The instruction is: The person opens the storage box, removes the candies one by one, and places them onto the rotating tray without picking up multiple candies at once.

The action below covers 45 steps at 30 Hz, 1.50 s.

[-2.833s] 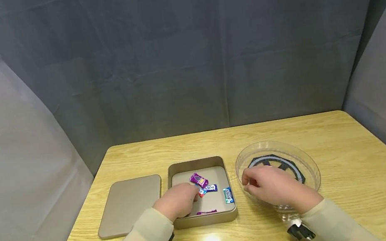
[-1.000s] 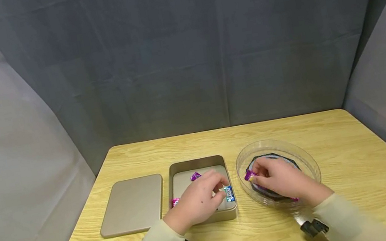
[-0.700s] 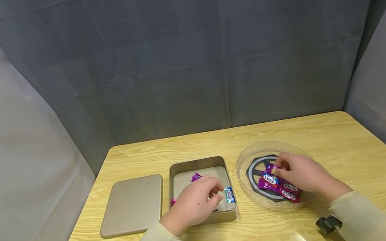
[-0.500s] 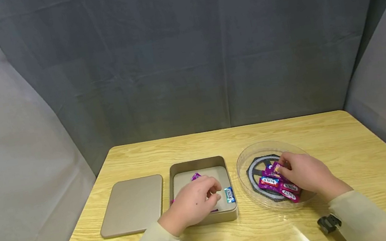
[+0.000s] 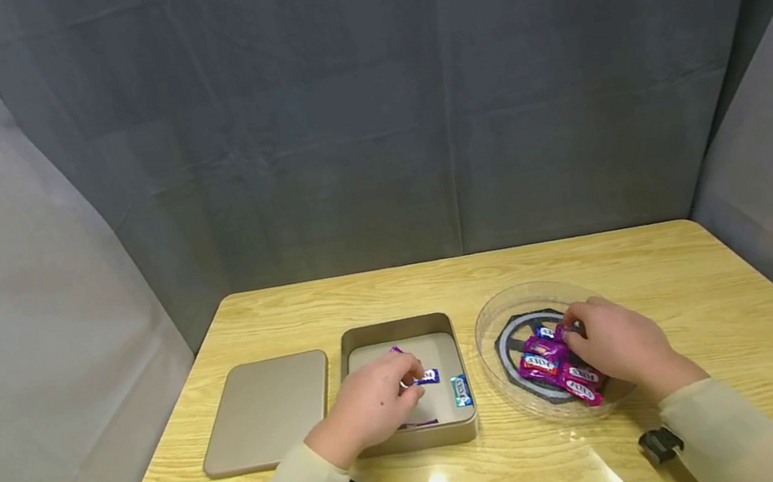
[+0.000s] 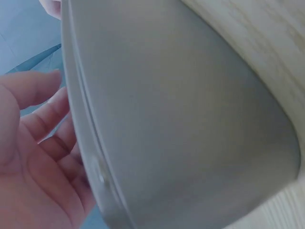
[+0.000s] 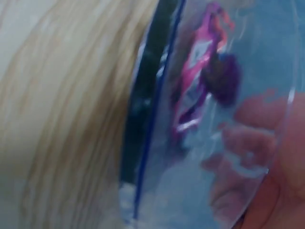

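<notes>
Over the open metal tin [image 5: 425, 437], my left hand [image 5: 374, 403] hovers with loosely bent fingers and nothing in them. Its palm [image 6: 38, 176] shows beside the tin's wall in the left wrist view. Inside the tin lie a blue candy [image 5: 429, 377], a blue-green candy [image 5: 461, 390] and partly hidden purple ones. My right hand [image 5: 615, 340] reaches into the clear round bowl [image 5: 492, 313], its fingertips beside a purple candy [image 5: 560, 331]. Thumb and forefinger look apart; their far side is hidden. Several purple candies [image 5: 539, 366] and a blue one [image 5: 543, 331] lie there.
The tin's flat lid [image 5: 265, 412] lies left of the tin. A wooden table [image 5: 395, 294] carries everything. Behind it hangs a dark grey curtain [image 5: 343, 155], with paler cloth on both sides.
My right hand carried a purple candy into the bowl and let it go among the others. My left hand rose from the tin's floor, moved right, then slightly back left.
</notes>
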Available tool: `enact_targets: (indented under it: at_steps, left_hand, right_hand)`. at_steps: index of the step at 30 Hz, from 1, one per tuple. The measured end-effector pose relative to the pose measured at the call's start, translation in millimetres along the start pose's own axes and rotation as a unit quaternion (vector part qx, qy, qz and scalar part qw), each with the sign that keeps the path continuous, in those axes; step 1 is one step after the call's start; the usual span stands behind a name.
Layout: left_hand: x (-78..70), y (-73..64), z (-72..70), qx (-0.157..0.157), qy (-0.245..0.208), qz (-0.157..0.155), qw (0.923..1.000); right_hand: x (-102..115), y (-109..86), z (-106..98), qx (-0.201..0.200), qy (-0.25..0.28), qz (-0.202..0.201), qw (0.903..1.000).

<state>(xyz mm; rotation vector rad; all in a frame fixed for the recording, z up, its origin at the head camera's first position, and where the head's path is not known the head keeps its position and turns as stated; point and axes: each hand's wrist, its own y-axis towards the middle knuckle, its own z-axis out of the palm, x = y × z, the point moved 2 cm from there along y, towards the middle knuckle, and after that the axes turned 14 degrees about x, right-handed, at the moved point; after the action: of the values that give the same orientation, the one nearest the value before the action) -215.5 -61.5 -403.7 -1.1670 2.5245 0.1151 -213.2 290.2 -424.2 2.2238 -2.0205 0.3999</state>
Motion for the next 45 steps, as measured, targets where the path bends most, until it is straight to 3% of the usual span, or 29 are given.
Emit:
enact_targets:
  at_steps: [6, 13, 20, 24, 29, 38, 41, 45]
  left_hand:
    - [9.7, -2.0, -3.7, 0.003, 0.045, -0.032, 0.9985]
    - [21.6, -3.4, -5.6, -0.004, 0.138, -0.038, 0.9897]
    - [28.9, -1.9, 1.3, 0.050, 0.234, -0.029, 0.9705]
    - [33.0, -0.9, 6.0, 0.071, 0.248, -0.017, 0.9660]
    - [35.1, 1.8, 8.5, 0.091, 0.250, -0.030, 0.9635]
    - [32.1, 6.9, 9.4, 0.147, 0.313, -0.117, 0.9311]
    - [30.3, 5.6, 7.9, 0.154, 0.311, -0.120, 0.9301]
    - [26.4, 2.6, 6.5, 0.144, 0.277, -0.084, 0.9463]
  right_hand:
    - [17.8, -3.6, -3.3, -0.023, 0.027, -0.045, 0.9984]
    - [44.2, -3.3, -4.7, -0.021, 0.040, -0.087, 0.9951]
    - [62.1, -1.3, 1.7, -0.017, 0.056, -0.105, 0.9928]
    - [68.4, -2.6, 3.8, -0.013, 0.055, -0.108, 0.9926]
    - [72.9, -6.2, 3.4, -0.018, 0.040, -0.116, 0.9922]
    - [75.0, -9.4, 5.3, -0.018, 0.048, -0.125, 0.9908]
    - [75.4, -9.5, 5.8, -0.016, 0.050, -0.124, 0.9909]
    - [75.0, -9.5, 7.0, -0.007, 0.055, -0.122, 0.9909]
